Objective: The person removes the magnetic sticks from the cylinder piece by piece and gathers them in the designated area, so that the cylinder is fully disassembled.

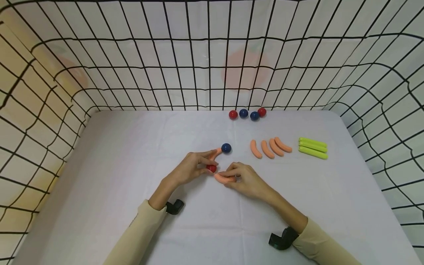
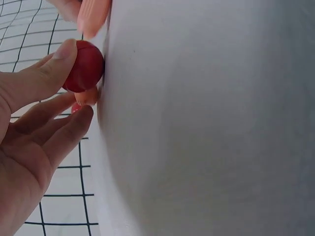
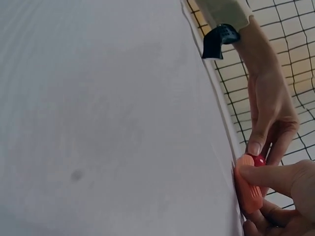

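Observation:
My left hand (image 1: 192,167) holds a red ball (image 1: 211,168) between thumb and fingers, low over the white cloth. Just beyond it, an orange curved stick (image 1: 216,154) runs from the red ball to a dark blue ball (image 1: 226,148), with left fingertips at its side. My right hand (image 1: 246,179) pinches another orange curved stick (image 1: 222,179), its tip close to the red ball. In the left wrist view, the thumb presses the red ball (image 2: 87,66) and the second stick (image 2: 93,17) hangs near it. Whether that stick touches the ball, I cannot tell.
Several orange curved sticks (image 1: 267,149) lie to the right, and lime green sticks (image 1: 313,148) lie farther right. Two red and two blue balls (image 1: 243,113) sit at the back edge. Black wire mesh (image 1: 198,67) borders the back and sides of the white cloth-covered table (image 1: 126,147).

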